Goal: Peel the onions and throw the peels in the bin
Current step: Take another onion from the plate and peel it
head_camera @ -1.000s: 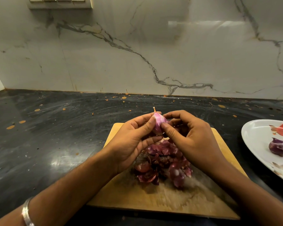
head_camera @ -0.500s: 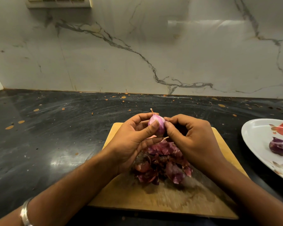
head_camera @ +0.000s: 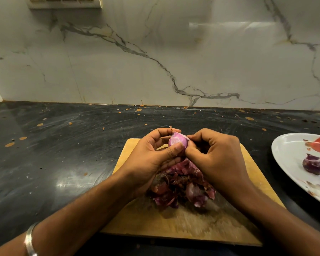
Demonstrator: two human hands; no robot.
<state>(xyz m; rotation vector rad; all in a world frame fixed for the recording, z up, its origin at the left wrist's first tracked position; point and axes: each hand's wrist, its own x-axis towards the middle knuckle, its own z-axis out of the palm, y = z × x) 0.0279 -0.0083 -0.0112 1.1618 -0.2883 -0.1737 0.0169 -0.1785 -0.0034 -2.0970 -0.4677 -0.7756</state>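
A small pink-purple onion (head_camera: 176,140) with a dry tip is held above the wooden cutting board (head_camera: 174,226). My left hand (head_camera: 150,159) grips it, thumb across its front and fingers curled behind. My right hand (head_camera: 216,157) pinches the onion's right side with curled fingers. Below both hands a heap of reddish-purple peels (head_camera: 181,189) lies on the board. A peeled dark purple onion (head_camera: 313,164) sits on the white plate (head_camera: 288,154) at the right. No bin is in view.
The board lies on a dark stone counter (head_camera: 63,154) speckled with small orange bits. A marble wall (head_camera: 155,52) stands behind, with a switch panel (head_camera: 63,1) at the top left. The plate reaches past the right frame edge.
The onion has turned a little in my left hand and more pale flesh shows. My right hand's fingers have slid down its right side. The peel heap looks slightly fuller.
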